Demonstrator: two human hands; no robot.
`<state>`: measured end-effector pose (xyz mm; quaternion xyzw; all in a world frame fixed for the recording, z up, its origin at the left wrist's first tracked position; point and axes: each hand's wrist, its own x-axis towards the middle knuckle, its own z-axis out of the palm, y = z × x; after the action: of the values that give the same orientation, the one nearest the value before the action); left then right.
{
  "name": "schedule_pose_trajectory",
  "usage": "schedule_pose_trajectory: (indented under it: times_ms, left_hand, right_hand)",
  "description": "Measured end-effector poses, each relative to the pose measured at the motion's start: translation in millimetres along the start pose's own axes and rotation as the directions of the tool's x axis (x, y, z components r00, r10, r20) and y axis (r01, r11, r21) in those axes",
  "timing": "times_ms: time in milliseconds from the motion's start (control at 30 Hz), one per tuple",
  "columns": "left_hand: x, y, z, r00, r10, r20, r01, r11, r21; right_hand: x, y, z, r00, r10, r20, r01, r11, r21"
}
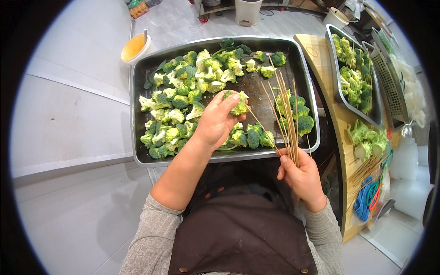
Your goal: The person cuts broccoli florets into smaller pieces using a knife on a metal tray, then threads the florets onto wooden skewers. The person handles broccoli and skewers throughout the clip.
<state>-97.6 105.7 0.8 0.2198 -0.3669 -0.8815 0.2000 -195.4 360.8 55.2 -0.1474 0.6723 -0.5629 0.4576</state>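
Observation:
Over the middle of a large metal tray (256, 99), my left hand (220, 120) grips a broccoli floret (239, 105) between thumb and fingers. A single wooden skewer (263, 129) runs from that floret down to my right hand (300, 172). The same right hand clasps a bundle of wooden skewers (290, 120), points upward, above the tray's near right edge. Loose broccoli florets (177, 101) fill the left side of the tray. Behind the bundle, at the tray's right, lies a group of florets (302, 117) with a skewer end sticking out toward me.
A wooden table (338, 120) on the right bears a smaller metal tray (376, 117) of skewered broccoli, cut broccoli stems (369, 141), more skewers (366, 168), scissors (374, 196) and a blue cloth-like item (362, 202). Beyond the tray's far left corner stands a tub of orange liquid (134, 48).

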Motion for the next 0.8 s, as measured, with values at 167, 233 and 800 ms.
schedule_pose_trajectory:
  times_ms: [167, 233, 800]
  left_hand:
    - [-2.2, -3.6, 0.9, 1.000, 0.015, 0.019, -0.017, 0.993, 0.117]
    - [-2.6, -2.7, 0.7, 0.999, -0.006, 0.050, -0.001, 0.991, 0.134]
    - [-2.8, -32.2, 40.5, 0.920, -0.245, 0.306, 0.017, 0.805, 0.593]
  right_hand:
    - [-0.4, 1.1, -3.6, 0.999, -0.045, 0.015, 0.045, 0.999, -0.014]
    - [1.5, 2.1, -4.4, 0.997, -0.072, 0.030, 0.072, 0.997, -0.027]
    - [28.9, -1.6, -7.3, 0.991, -0.123, -0.043, 0.123, 0.992, 0.001]
